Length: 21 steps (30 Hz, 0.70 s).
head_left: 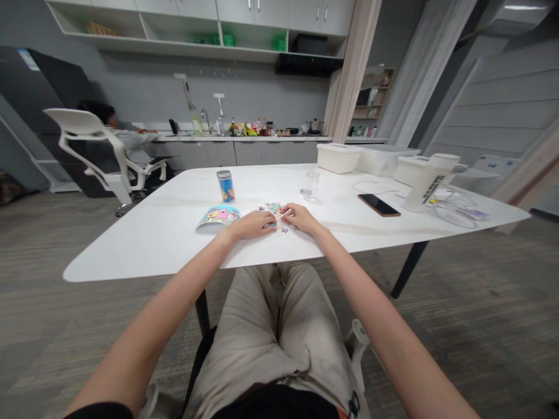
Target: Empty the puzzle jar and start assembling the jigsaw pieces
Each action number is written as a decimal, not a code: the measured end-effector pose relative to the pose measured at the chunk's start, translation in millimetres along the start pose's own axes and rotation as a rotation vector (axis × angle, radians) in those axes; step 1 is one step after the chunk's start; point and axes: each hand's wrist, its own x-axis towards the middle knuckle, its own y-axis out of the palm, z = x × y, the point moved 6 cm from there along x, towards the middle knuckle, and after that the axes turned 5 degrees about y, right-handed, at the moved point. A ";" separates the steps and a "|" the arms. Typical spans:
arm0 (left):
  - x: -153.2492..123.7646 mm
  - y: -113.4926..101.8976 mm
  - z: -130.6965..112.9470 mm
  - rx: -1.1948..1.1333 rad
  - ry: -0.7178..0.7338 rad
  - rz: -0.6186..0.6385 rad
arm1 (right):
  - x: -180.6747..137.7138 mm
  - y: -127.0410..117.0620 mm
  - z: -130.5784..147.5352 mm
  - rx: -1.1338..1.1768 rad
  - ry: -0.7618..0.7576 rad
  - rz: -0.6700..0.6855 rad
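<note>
Small colourful jigsaw puzzle pieces (274,206) lie in a loose pile near the table's front edge, partly covered by my hands. My left hand (255,225) rests at the pile's left side, its fingers curled together on a puzzle piece that is mostly hidden. From the right, my right hand (301,218) reaches in with thumb and fingers pinched on a small pale puzzle piece. The fingertips of both hands are close together but apart. Just left of the pile lies a curved picture sheet (219,215) with cartoon figures. Behind it stands a blue printed canister (226,186) with a grey lid.
A clear container (312,177) and a clear round lid (305,192) are beyond the pile. Rightward on the white table (131,244) are a phone (379,205), a white tumbler (430,183), cables and lidded bins (338,158). A person sits at the far left.
</note>
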 end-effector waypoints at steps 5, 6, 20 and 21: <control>-0.3 -0.9 1.8 0.002 -0.041 0.011 | -2.3 -2.2 2.6 0.052 0.022 0.005; -0.5 -0.8 2.4 0.005 -0.049 0.012 | -2.2 -2.5 2.7 0.053 0.023 0.003; 2.6 -5.2 -11.7 -0.060 0.033 -0.033 | -5.3 -3.0 1.2 -0.312 -0.107 -0.001; 2.1 -5.6 -9.7 -0.044 0.012 -0.039 | -5.1 -2.2 1.4 -0.324 -0.103 0.006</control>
